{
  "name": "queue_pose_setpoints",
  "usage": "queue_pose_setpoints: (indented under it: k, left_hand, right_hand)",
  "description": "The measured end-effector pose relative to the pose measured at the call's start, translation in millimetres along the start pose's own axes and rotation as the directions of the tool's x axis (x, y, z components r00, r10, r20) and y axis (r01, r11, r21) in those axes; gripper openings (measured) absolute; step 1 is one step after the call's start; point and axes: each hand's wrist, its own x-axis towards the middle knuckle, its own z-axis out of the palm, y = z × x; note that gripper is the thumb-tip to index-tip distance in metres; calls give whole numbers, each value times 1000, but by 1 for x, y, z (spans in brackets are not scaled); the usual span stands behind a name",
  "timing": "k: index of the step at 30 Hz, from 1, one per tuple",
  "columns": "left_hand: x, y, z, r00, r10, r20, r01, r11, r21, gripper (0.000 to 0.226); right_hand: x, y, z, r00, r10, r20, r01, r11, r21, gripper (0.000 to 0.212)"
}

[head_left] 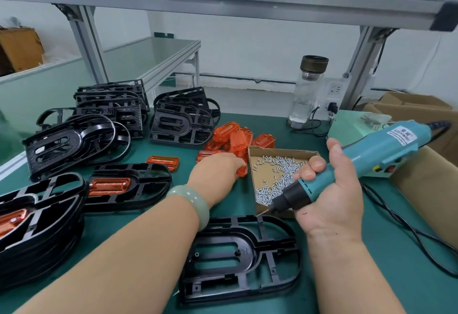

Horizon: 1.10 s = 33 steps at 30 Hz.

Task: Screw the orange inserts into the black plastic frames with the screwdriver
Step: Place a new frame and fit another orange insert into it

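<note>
— What is nearest?
— An empty black frame (243, 256) lies flat on the green table (409, 276), between the two forearms.
— And the hands?
— The right hand (329, 189) grips a teal screwdriver (366, 160), its tip slanting down just over the frame's far rim. The left hand (218, 172), a pale bangle (190, 202) at its wrist, curls its fingers over an orange insert (242, 171) at the near edge of the insert pile (235, 137); the fingertips are hidden.
— What lies around them?
— A cardboard tray (285, 151) holding screws (285, 165) sits just right of the pile. To the left lies a fitted frame (128, 185), an insert in it. Farther back stand stacks of black frames (183, 120) and a glass bottle (307, 90).
</note>
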Motion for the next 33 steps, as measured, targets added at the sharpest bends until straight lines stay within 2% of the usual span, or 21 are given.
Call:
queue_pose_setpoints:
  k: [3, 5, 7, 8, 9, 10, 11, 12, 13, 14, 15, 18, 24, 33]
  left_hand:
    - [-17, 3, -6, 997, -38, -63, 30, 993, -113, 31]
    - [-29, 3, -14, 976, -161, -149, 120, 960, -253, 29]
    - [-40, 2, -23, 917, -326, -228, 188, 860, -474, 18]
    - [-45, 2, -28, 876, -429, -219, 200, 738, -645, 9]
    - [-50, 3, -31, 842, -521, -141, 194, 535, -822, 6]
    - [-55, 4, -34, 826, -564, -5, 180, 273, -945, 7]
    - [-62, 6, -37, 832, -538, 137, 165, 4, -986, 12]
    - [-69, 7, -39, 849, -469, 244, 153, -225, -962, 18]
    - [-76, 8, -41, 868, -386, 311, 145, -403, -904, 25]
    - [-83, 7, -41, 886, -311, 345, 144, -522, -841, 31]
    - [-89, 7, -41, 899, -256, 356, 147, -590, -794, 35]
    - [-100, 8, -37, 915, -198, 351, 153, -635, -757, 38]
    - [-108, 10, -31, 934, -166, 317, 184, -538, -823, 35]
    - [-111, 9, -29, 949, -128, 288, 194, -483, -854, 32]
  right_hand:
    - [0, 1, 1, 1000, 3, 0, -3, 1000, 3, 7]
    - [-1, 1, 2, 1000, 5, 0, -5, 1000, 5, 6]
    - [-1, 1, 2, 1000, 11, 1, -11, 1000, 9, 6]
    - [-2, 1, 2, 1000, 11, 1, -11, 1000, 9, 6]
    - [-2, 2, 2, 1000, 10, 1, -10, 1000, 6, 6]
    - [-2, 2, 3, 1000, 7, 0, -7, 1000, 3, 6]
    - [-3, 2, 3, 1000, 6, 0, -6, 1000, -1, 6]
    - [-3, 3, 3, 1000, 6, 1, -6, 1000, -3, 5]
    - [-3, 3, 4, 1000, 6, 2, -6, 1000, -4, 5]
    - [-4, 3, 4, 1000, 8, 4, -8, 1000, -5, 5]
    - [-4, 4, 4, 1000, 11, 5, -11, 1000, -5, 6]
    - [-4, 5, 3, 1000, 18, 9, -18, 1000, -11, 5]
    - [-4, 5, 3, 1000, 18, 14, -18, 999, -29, 5]
    - [-5, 6, 4, 1000, 21, 2, -21, 999, -35, 5]
